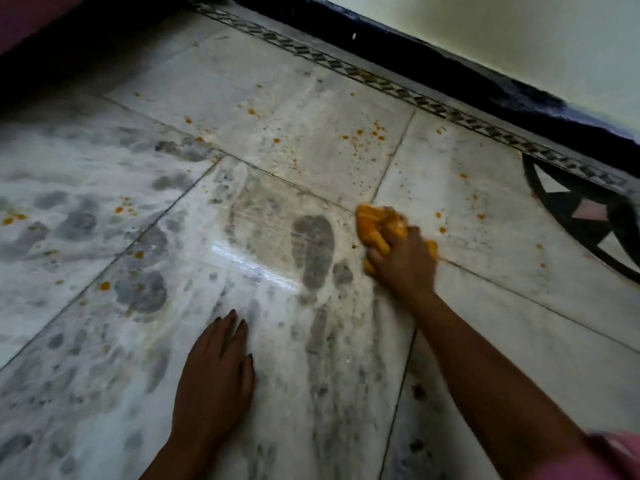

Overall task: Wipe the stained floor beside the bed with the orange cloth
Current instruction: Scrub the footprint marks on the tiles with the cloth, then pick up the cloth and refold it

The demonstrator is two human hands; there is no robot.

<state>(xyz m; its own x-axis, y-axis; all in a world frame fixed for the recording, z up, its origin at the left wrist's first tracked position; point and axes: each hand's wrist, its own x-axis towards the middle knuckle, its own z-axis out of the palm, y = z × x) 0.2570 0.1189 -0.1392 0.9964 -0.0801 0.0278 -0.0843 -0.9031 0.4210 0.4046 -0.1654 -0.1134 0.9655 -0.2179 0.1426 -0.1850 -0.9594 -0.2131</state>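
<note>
Right hand [403,263] grips cloth [379,225] on floor [485,209], slightly blurred; left hand [216,372] flat, fingers straight, seemingly pressing floor.

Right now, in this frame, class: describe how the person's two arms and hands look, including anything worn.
Both are ungloved: the left hand and right hand show no visible rings, watch or bangles. The left hand's fingernails look dark, perhaps painted. Both forearms are bare; a pink sleeve begins high on the right arm.

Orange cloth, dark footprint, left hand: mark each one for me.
orange cloth [377,224], head view, bunched folds at its far end
dark footprint [313,249], head view, middle of the sole mark
left hand [213,372], head view, back of the hand
</note>
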